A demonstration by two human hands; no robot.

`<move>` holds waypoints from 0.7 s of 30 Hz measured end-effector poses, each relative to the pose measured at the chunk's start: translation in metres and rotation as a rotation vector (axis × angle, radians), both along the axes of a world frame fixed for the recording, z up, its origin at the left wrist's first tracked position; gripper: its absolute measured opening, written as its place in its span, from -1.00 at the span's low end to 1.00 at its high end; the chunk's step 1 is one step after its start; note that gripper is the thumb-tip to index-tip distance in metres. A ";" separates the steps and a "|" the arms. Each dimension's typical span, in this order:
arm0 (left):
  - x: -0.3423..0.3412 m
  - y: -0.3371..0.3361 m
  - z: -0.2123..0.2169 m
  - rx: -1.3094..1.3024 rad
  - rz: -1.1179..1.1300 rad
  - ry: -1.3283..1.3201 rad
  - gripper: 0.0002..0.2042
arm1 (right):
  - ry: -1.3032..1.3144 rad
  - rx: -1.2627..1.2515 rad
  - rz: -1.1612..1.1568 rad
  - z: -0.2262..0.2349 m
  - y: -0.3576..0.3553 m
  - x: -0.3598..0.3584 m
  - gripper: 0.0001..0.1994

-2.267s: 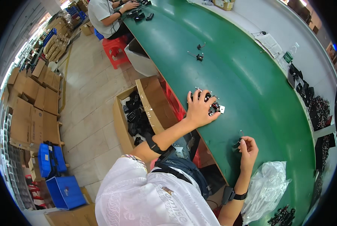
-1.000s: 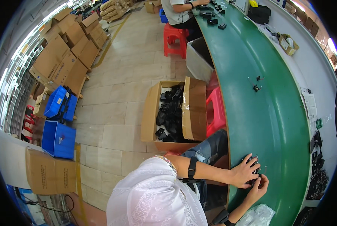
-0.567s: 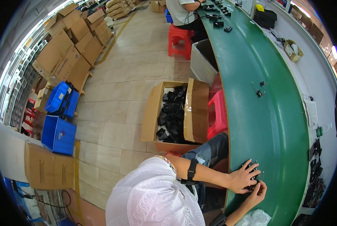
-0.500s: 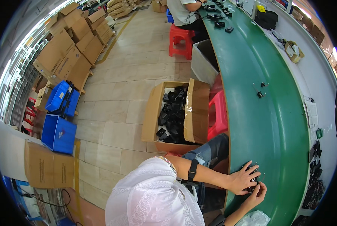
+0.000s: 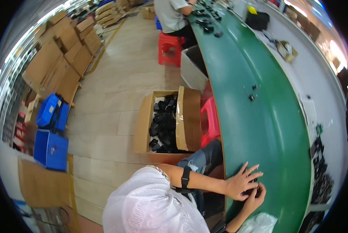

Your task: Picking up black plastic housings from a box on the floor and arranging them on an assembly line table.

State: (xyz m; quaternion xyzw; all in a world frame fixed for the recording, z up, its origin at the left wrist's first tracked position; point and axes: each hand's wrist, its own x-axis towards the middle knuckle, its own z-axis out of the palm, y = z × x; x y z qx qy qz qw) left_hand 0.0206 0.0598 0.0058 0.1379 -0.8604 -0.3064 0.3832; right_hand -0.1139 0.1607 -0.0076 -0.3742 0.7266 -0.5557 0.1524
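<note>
My left hand is over the green workbench, its fingers spread and reaching right. Close below it, my right hand has its fingers curled together in a pinch. A small black part shows between the two hands, mostly hidden by fingers; its exact kind is unclear. The right fingertips are on it, while the left thumb lies close to them. Farther up the bench lie two small black pieces with thin wires.
An open cardboard box of black plastic parts stands on the floor left of the bench, near a red stool. A clear plastic bag lies at the near bench edge. Another person sits farther along. Blue bins stand at left.
The whole view has shifted, so the bench and hands appear farther left. My left fingers are spread wider, and less of the small black parts shows under them. My right hand stays beside it.
</note>
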 end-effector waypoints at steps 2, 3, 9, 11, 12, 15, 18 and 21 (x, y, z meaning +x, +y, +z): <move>0.001 -0.006 -0.001 -0.063 0.024 0.066 -0.57 | 0.243 0.043 0.008 0.007 -0.009 0.005 -0.68; 0.001 -0.006 0.005 -0.046 -0.075 0.114 -0.60 | 0.291 0.061 -0.080 0.009 0.003 0.007 -0.65; 0.024 -0.024 0.087 0.371 -0.429 0.291 -0.59 | 0.316 0.057 -0.142 0.024 -0.025 0.010 -0.51; 0.038 -0.014 0.132 0.447 -0.591 0.303 -0.58 | 0.349 0.044 -0.161 0.023 -0.029 0.009 -0.52; 0.044 -0.004 0.139 0.541 -0.671 0.324 -0.59 | 0.364 0.057 -0.157 0.030 -0.031 0.010 -0.52; 0.082 0.005 0.159 0.828 -0.840 0.428 -0.61 | 0.399 0.034 -0.172 0.023 -0.025 0.002 -0.53; 0.112 0.001 0.174 1.035 -0.993 0.562 -0.61 | 0.337 0.000 -0.216 0.015 -0.023 0.008 -0.55; 0.079 -0.009 0.177 1.186 -1.063 0.718 -0.60 | 0.316 0.004 -0.204 0.019 -0.022 0.016 -0.54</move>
